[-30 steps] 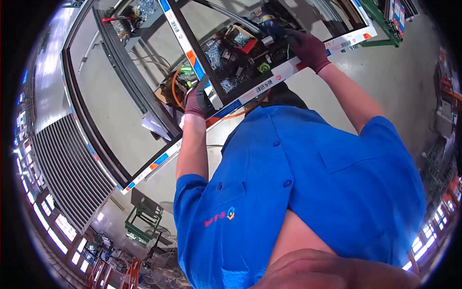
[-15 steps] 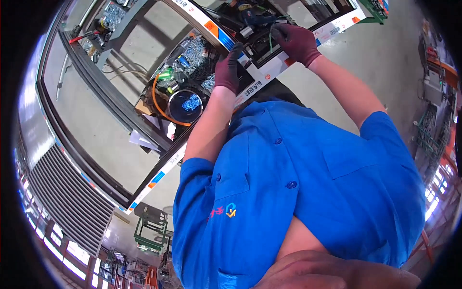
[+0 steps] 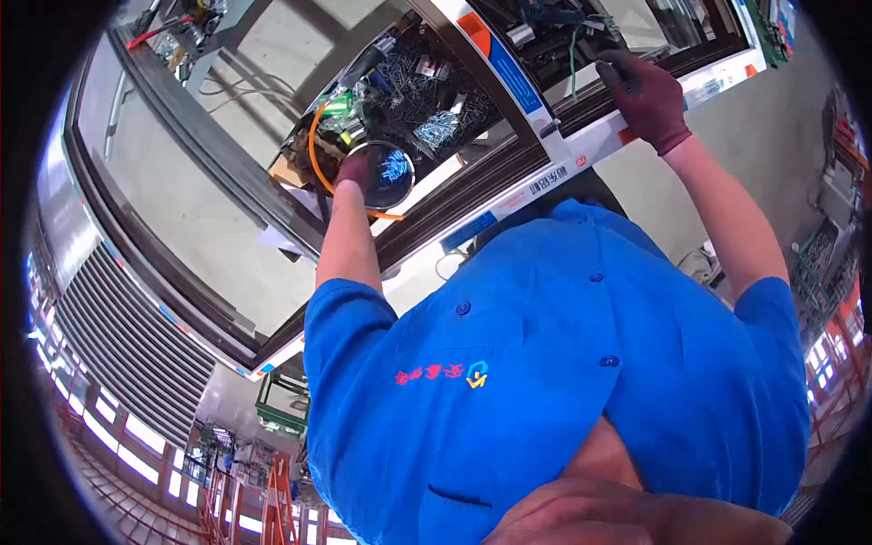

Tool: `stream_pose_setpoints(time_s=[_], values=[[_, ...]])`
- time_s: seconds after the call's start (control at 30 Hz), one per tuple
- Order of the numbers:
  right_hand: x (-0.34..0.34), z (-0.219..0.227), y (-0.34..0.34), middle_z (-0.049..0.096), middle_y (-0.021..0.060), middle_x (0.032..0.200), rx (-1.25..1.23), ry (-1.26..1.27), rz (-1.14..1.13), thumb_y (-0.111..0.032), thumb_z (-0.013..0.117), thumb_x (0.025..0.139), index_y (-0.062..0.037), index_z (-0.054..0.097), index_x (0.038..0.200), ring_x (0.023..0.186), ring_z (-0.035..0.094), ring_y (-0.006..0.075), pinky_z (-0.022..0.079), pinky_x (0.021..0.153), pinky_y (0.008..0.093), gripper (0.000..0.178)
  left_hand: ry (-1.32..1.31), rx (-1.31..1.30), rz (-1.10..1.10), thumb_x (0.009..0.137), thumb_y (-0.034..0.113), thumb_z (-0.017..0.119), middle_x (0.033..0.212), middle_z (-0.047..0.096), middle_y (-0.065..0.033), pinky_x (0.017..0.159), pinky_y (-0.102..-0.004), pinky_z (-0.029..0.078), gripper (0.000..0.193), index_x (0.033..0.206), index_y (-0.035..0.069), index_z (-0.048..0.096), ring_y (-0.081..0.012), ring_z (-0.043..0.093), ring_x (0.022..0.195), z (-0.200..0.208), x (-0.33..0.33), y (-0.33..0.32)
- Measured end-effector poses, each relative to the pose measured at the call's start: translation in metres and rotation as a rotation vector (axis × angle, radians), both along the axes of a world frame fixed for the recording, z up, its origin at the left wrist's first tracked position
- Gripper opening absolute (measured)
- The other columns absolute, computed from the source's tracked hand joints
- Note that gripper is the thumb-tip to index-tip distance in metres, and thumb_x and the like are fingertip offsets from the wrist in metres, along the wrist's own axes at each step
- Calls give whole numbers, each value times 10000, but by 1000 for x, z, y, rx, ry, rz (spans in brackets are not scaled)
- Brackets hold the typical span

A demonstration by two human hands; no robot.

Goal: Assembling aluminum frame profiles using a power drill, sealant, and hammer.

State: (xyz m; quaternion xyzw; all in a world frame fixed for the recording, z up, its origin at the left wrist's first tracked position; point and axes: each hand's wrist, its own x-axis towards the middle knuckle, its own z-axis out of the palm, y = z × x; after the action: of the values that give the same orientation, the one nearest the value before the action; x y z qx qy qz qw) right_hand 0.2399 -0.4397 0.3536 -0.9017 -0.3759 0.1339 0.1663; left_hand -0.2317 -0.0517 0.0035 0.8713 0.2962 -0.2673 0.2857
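My left hand (image 3: pixel 355 170), in a maroon glove with dark fingertips, is at the near-left side of a round black bowl (image 3: pixel 388 193). Small bluish screws (image 3: pixel 396 166) lie in that bowl. The left fingers blend into its dark inside, so their pose is hidden. On the right, my right hand (image 3: pixel 650 102) wears a matching glove and hovers by the window frame (image 3: pixel 556 174), near where a crossbar meets the near rail. Its fingers are curled together; what they hold, if anything, does not show. A thin green cord (image 3: pixel 574 68) hangs left of its fingertips.
Loose screws and fittings (image 3: pixel 439 130) are heaped beyond the bowl. An orange hose (image 3: pixel 313 150) curves around its left side. A red-handled tool (image 3: pixel 156 34) lies far left. Dark frame bars (image 3: pixel 186 136) run along the left, and a green stand (image 3: pixel 280 404) is lower left.
My left hand has left the frame's crossbar and moved left and toward me to the bowl. The right hand stays by the frame. The view has shifted, so the scene sits further right.
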Motion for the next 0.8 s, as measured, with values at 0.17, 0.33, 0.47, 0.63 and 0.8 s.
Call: stream_pose_setpoints(time_s=[0.17, 0.33, 0.47, 0.63, 0.8], values=[[1, 1, -2, 796, 121, 1103, -162, 31, -65, -423, 691, 1028, -161, 789, 1250, 971, 768, 301, 590, 825, 379, 357, 503, -191, 246, 1000, 431, 627, 1438, 681, -192, 1117, -513, 506, 521, 1416, 125, 693, -394, 643, 1331, -52, 8, -20], [2, 1, 7, 798, 128, 1119, -41, 4, 31, -341, 727, 1016, -136, 795, 1245, 972, 773, 300, 600, 841, 367, 315, 546, -63, 340, 1087, 552, 454, 1507, 631, -229, 1173, -465, 468, 621, 1450, 100, 674, -403, 641, 1354, -128, -31, -33], [5, 1, 6, 797, 136, 1106, -97, 29, 16, -337, 730, 1017, -136, 794, 1248, 943, 772, 295, 605, 816, 363, 313, 580, 119, -57, 1091, 470, 495, 1431, 705, -175, 1101, -450, 531, 503, 1350, 115, 741, -340, 700, 1301, -167, -30, -53], [2, 0, 1, 797, 138, 1093, -159, 34, -50, -337, 720, 1028, -137, 794, 1251, 899, 771, 265, 603, 790, 357, 309, 542, -127, 560, 1033, 455, 608, 1365, 741, -158, 1013, -442, 597, 456, 1321, 128, 746, -325, 737, 1230, -123, 38, -70], [3, -1, 1, 800, 124, 1093, -130, 15, -5, -351, 720, 1026, -140, 796, 1246, 910, 772, 273, 599, 798, 354, 314, 646, 155, -247, 1083, 295, 504, 1340, 756, -132, 1004, -445, 604, 375, 1245, 143, 806, -304, 745, 1218, -82, -3, -38]])
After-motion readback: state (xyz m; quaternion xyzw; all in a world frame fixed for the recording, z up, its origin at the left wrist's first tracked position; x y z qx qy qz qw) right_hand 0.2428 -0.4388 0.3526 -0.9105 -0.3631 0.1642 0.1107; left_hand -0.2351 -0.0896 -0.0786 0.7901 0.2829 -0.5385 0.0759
